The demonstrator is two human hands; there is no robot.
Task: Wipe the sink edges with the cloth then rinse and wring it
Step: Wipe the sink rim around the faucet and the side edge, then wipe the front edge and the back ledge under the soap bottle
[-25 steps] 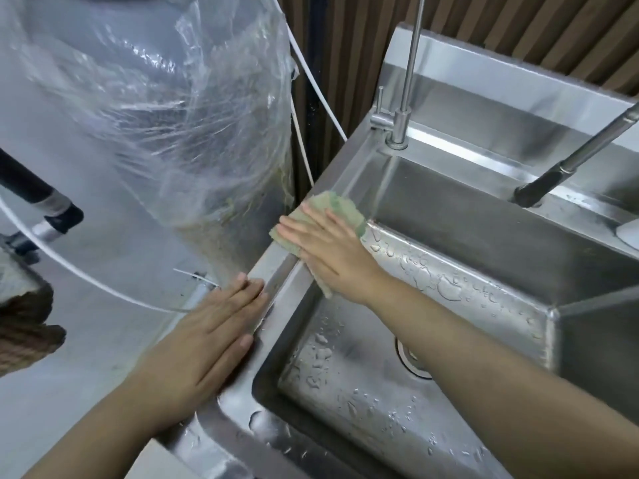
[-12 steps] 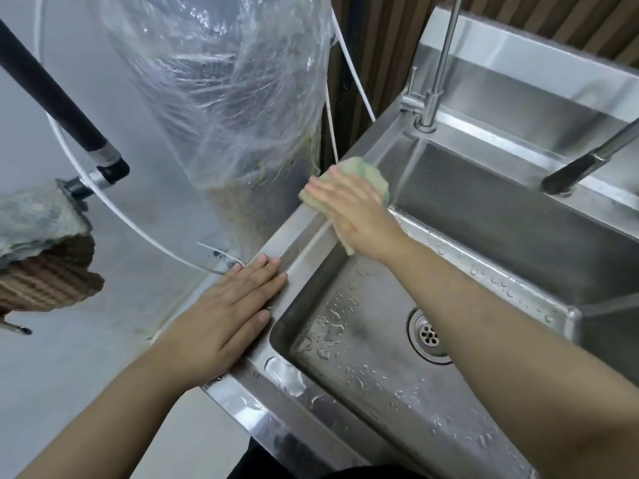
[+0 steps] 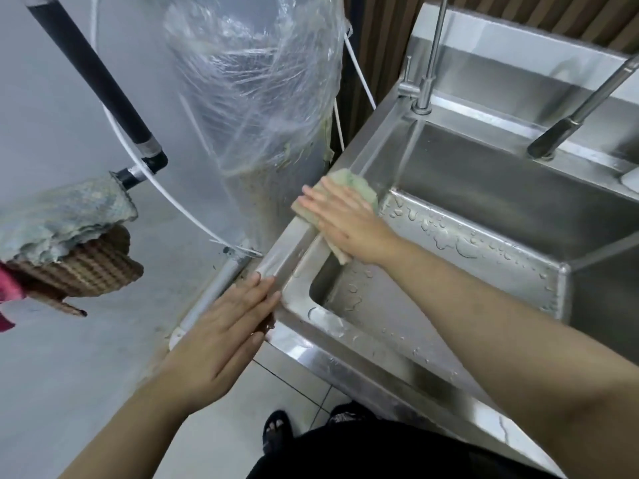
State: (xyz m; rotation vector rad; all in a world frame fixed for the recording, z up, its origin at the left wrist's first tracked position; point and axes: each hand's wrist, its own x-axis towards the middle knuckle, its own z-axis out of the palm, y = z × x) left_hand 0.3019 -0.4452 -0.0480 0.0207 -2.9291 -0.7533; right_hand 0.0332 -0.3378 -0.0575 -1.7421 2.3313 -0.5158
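Observation:
A stainless steel sink (image 3: 290, 257) with wet basins fills the right half of the view. A pale green cloth (image 3: 352, 184) lies on the sink's left rim. My right hand (image 3: 342, 223) presses flat on the cloth, fingers spread toward the left, covering most of it. My left hand (image 3: 228, 326) rests flat with fingers together on the near left corner of the rim, holding nothing. Water drops cover the divider wall and the near basin floor.
A thin faucet (image 3: 427, 81) stands at the sink's back left corner and a darker spout (image 3: 567, 129) reaches in from the right. A plastic-wrapped cylinder (image 3: 256, 98) stands left of the sink. Mop cloths (image 3: 65, 216) and a black pole (image 3: 96, 77) hang at left.
My view has pulled back and down, showing the sink's front edge and floor. My right hand still presses the cloth on the left rim; my left hand stays on the near corner.

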